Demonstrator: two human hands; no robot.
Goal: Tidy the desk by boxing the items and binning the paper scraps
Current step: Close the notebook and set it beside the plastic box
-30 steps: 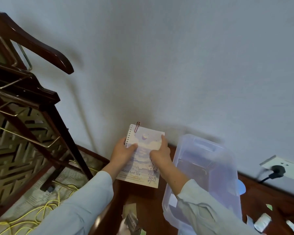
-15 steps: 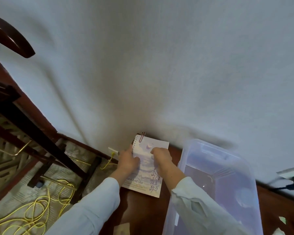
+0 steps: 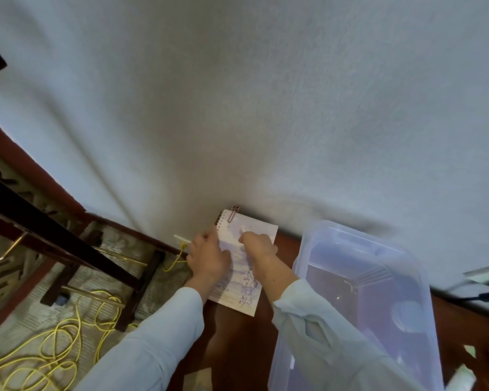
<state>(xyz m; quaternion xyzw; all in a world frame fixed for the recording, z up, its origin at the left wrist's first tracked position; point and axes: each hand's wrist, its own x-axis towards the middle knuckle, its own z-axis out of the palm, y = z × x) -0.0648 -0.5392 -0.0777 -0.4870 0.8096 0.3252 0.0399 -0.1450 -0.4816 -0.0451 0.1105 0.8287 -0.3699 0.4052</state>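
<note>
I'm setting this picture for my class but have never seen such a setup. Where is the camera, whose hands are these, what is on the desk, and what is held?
There is no machine here. A person wears a wide-angle camera on the head, looking down at their own two hands. The left hand and right hand hold a spiral notebook, with a paper clip on its top edge, close to the wall. To its right on the dark wooden desk stands a clear plastic box. Yellow cable lies on the floor, left.
</note>
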